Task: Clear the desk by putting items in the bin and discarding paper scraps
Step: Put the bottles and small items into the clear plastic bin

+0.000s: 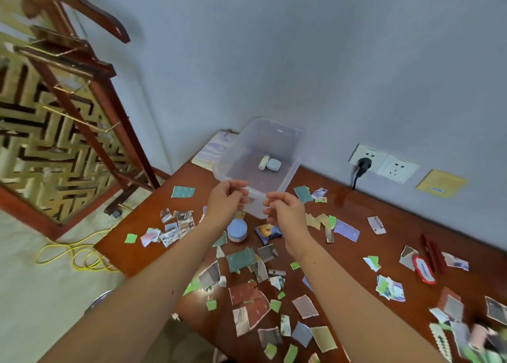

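Clear rectangular plastic bin (236, 157) sat at the far side of the reddish-brown wooden desk (384, 209), close to the grey wall (301, 61), and looked tipped toward me. Inside I saw a small white cylinder (262, 162) touching a pale blue rounded case (273, 165).

Left hand (223, 199) had fingers curled over the bin's near rim. Right hand (286, 211) had fingers curled at the bin's near corner. Both gripped it; frame blurry, so I couldn't tell exact finger contact.

Desk's left edge ran just beside the left forearm. Bare wood showed to the right of the bin, along the wall.

Torn coloured paper scraps (241, 258) covered most of the desk under and around both arms. Round blue lidded jar (237, 230) and dark blue snack packet (268, 232) lay just below the hands. Spiral notepad (211, 151) sat behind the bin's left side, partly hidden by it. Dark red sticks (433, 253) lay well right. Black plug (364, 163) sat in the wall socket. Yellow cable (79, 255) lay coiled on the floor at left.
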{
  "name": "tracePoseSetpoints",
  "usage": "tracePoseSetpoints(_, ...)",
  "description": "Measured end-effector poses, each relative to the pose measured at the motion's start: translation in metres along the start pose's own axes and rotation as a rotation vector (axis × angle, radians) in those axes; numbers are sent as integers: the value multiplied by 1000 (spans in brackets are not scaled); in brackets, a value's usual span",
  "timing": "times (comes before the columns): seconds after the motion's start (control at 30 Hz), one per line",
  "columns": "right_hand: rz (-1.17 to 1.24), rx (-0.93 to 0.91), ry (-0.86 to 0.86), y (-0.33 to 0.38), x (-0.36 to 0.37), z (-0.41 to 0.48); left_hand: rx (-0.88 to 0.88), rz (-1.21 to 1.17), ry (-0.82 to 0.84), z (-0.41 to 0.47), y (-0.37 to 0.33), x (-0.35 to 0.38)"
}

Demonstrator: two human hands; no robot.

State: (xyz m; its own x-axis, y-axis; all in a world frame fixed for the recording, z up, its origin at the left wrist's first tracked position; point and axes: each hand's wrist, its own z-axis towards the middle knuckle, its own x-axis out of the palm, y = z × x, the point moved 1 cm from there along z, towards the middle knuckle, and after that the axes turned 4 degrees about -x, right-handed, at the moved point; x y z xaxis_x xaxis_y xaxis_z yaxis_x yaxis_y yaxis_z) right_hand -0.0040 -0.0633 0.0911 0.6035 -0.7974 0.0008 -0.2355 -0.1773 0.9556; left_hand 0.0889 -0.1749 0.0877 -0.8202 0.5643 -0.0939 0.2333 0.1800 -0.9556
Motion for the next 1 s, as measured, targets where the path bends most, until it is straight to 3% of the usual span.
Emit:
tracePoseSetpoints(0.3, -271, 76, 236, -47, 3, -21, -97, 121, -106, -45, 43, -19)
tracePoseSetpoints(0.5, -404, 71, 307, -70, 25, 5, -216, 216, -187, -23, 69, -45)
tracePoseSetpoints(0.8, -886, 2, 342, -95, 74, 49, -266, 718, -7, 50, 112, -74)
tracePoseSetpoints(1.0, -1055, -15, 356, -115, 92, 63, -266, 996, 107, 68, 133, -77)
